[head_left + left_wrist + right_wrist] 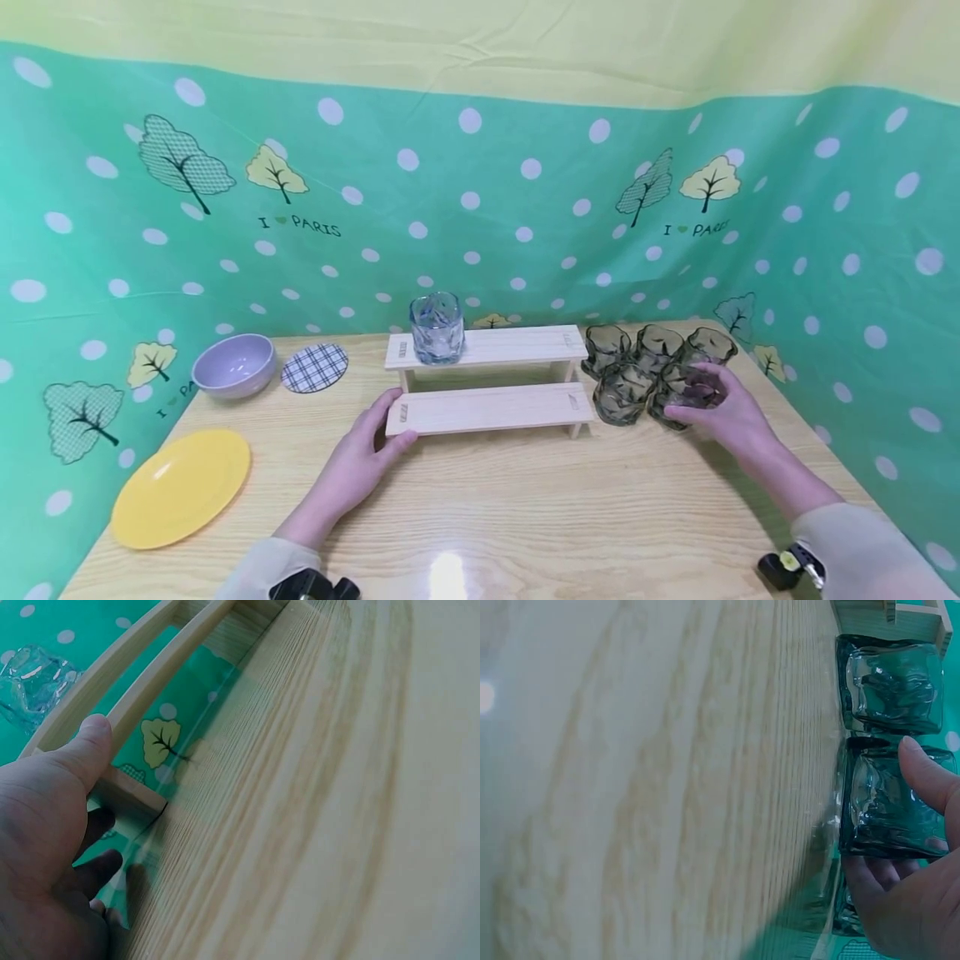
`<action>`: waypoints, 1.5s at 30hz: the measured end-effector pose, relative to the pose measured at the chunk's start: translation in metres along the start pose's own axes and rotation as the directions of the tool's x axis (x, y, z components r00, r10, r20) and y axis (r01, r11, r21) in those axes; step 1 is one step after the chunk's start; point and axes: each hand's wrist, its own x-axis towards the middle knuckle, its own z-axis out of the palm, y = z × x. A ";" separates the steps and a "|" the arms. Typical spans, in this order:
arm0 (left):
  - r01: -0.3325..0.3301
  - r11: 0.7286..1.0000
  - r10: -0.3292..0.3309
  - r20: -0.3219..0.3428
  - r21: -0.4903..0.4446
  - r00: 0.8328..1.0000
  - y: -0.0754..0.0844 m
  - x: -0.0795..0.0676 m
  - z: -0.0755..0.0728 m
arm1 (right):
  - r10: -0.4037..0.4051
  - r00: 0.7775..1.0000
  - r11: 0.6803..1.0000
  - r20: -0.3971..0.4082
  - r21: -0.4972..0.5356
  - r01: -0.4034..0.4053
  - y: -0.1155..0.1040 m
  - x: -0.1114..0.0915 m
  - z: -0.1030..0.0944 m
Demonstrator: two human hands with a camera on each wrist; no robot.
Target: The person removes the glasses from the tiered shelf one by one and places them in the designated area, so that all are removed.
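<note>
A two-tier wooden shelf [487, 410] stands at the table's middle. At the lower tier's left end, my left hand [358, 462] holds it, thumb on the front edge and forefinger along the end; the thumb [94, 742] shows against the wood from below. One clear, bluish glass [438, 329] sits upright on the upper tier's left part. Right of the shelf, my right hand [738, 421] grips a smoky grey wavy glass [885, 802], the front right one of a cluster. Its thumb lies on the near side, and the other fingers go round the right side, partly hidden.
More smoky glasses [622, 396] stand close together beside and behind the held one, next to the shelf's right end. To the left are a purple bowl [234, 367], a checked round mat [315, 368] and a yellow plate [180, 490]. A green dotted cloth [510, 217] hangs behind the table.
</note>
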 end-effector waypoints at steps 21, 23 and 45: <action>0.015 1.000 -0.015 0.005 0.001 1.000 0.000 -0.001 0.000 | -0.096 0.994 0.995 0.046 -0.025 0.097 0.002 0.006 -0.001; 0.012 1.000 -0.012 0.002 0.002 1.000 0.000 -0.001 0.000 | -0.111 0.992 0.994 0.059 -0.015 0.112 0.002 0.006 -0.003; 0.005 1.000 -0.005 0.007 -0.005 1.000 0.001 0.001 0.000 | -0.288 0.958 0.958 -0.003 0.000 0.288 -0.066 0.001 -0.002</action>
